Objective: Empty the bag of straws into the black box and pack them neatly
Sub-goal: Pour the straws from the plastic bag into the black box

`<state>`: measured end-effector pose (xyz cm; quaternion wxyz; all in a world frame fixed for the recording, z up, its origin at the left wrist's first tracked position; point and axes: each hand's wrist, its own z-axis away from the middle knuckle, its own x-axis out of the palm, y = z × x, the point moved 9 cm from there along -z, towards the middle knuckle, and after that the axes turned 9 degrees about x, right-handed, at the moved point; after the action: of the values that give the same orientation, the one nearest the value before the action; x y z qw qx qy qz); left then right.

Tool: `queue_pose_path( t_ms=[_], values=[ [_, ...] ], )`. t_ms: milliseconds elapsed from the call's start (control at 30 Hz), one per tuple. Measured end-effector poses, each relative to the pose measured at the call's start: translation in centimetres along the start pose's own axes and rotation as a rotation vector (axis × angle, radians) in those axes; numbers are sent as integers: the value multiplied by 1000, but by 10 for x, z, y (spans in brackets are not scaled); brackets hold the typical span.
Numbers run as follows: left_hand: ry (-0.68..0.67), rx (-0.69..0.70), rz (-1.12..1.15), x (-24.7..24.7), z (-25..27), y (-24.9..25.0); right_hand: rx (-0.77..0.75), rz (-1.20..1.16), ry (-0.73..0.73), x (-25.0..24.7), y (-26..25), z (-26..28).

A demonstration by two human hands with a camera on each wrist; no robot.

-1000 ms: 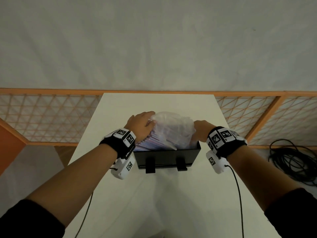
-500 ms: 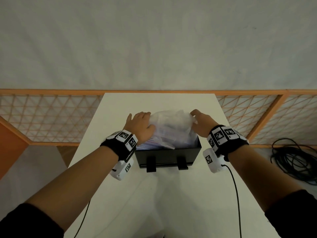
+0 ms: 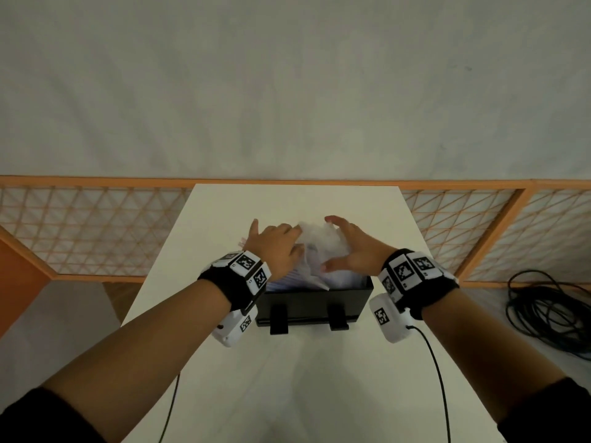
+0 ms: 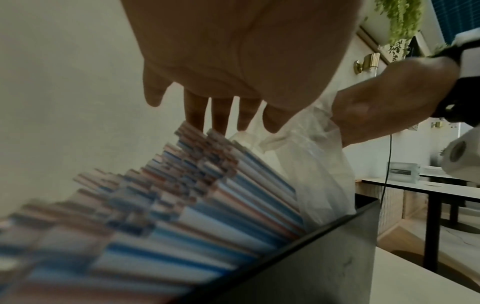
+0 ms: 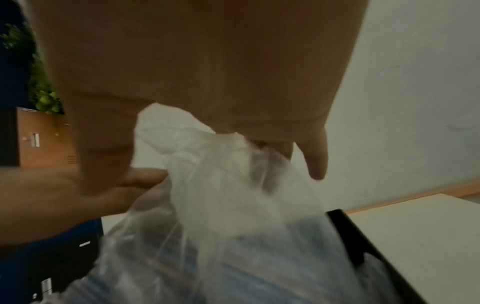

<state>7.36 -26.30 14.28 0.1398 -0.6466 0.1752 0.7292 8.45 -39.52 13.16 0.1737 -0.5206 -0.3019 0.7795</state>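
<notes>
Emptying step: crinkly clear bag (image 3: 319, 241) being drawn up off the straws (image 4: 207, 201), which sit in the black box (image 3: 315, 303), ends leaning out over its left rim. Right hand (image 3: 355, 247) grips the bag's top. Left hand (image 3: 275, 247) flat on the straws, fingers straight. Next: probably pull the bag free, then level the stiff striped tubes inside the rigid box.

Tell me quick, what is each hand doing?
Left hand: open, fingers straight over the straws.
Right hand: fingers in the bag; grip cannot be told.
</notes>
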Motion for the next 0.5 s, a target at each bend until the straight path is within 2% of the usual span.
queue_pose_path(
  t_ms=[67, 133, 267, 300, 433, 500],
  values=[
    [-19, 66, 55, -1, -8, 14, 9, 72, 81, 1, -4, 1],
    [-28, 133, 74, 2, -14, 27, 19, 126, 79, 6, -5, -1],
    [-61, 118, -123, 26, -16, 29, 148, 443, 73, -4, 13, -7],
    [-89, 113, -181, 33, -16, 27, 160, 451, 101, -11, 15, -6],
    [-148, 152, -320, 40, -16, 18, 102, 159, 273, -45, 4, 7],
    [-170, 152, -346, 39, -17, 14, 68, 101, 306, -49, -4, 12]
  ],
)
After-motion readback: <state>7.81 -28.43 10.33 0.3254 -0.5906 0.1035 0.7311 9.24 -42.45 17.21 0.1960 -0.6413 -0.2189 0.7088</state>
